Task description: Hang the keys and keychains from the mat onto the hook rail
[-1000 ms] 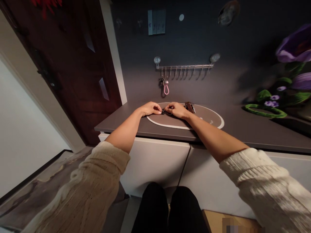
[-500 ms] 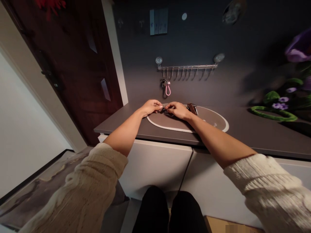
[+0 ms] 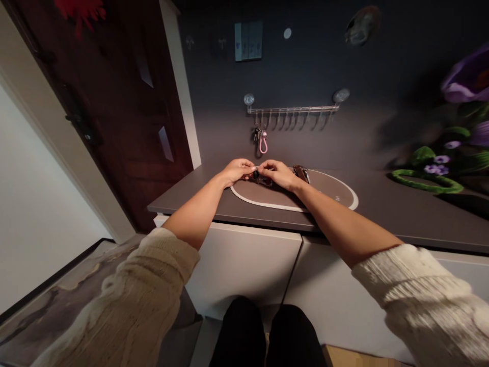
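Over an oval brown mat (image 3: pixel 324 196) with a pale rim, my two hands meet at the fingertips. My left hand (image 3: pixel 239 172) pinches a small dark item with shiny metallic parts (image 3: pixel 264 179); its exact kind is too small to make out. From the other side, thumb and fingers of my right hand (image 3: pixel 278 174) pinch the same item, and part of it hangs below the fingers. Just behind my right hand lies a brown, glossy object (image 3: pixel 301 174) with a light metallic edge, partly hidden by that hand.
A clear rail with hooks (image 3: pixel 292 109) is fixed to the dark wall, with keys on a pink loop (image 3: pixel 263 142) at its left end. Purple flowers with a green ring base (image 3: pixel 428 181) stand right on the grey counter (image 3: pixel 191 196). A dark red door (image 3: pixel 126 112) is at left.
The small dark item has been lifted a little between my fingertips, and more of it shows below them. My hands stay close together. The view has shifted slightly.
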`<state>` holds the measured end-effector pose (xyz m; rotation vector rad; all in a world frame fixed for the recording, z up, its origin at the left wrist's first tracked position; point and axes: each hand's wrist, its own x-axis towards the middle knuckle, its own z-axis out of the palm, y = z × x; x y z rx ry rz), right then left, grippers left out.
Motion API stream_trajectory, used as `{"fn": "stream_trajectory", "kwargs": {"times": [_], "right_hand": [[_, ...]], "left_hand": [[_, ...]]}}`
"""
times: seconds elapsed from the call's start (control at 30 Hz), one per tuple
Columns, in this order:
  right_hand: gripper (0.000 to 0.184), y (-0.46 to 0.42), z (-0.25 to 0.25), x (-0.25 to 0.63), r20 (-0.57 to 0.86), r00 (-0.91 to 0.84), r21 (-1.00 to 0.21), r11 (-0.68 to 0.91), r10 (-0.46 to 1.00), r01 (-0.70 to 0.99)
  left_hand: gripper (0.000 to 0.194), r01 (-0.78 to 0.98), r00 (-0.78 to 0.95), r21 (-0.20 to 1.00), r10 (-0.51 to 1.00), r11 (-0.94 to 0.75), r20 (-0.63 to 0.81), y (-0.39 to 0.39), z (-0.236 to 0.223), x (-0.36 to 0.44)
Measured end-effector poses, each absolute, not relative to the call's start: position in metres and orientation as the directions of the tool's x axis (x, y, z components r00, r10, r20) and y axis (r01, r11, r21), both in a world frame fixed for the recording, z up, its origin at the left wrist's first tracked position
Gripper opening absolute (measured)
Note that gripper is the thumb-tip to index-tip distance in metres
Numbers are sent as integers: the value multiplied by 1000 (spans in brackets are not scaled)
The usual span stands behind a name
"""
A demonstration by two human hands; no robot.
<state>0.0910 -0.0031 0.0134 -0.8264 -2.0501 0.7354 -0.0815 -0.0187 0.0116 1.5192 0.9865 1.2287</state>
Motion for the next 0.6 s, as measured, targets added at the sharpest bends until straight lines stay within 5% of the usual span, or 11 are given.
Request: {"fn": "stream_trajectory", "kwargs": {"times": [0.6], "right_hand": [[31,0,11,93,465,-432,-772,593,773,229]], "left_hand": [[15,40,203,954,937,-297,284,-14,7,-81]]}}
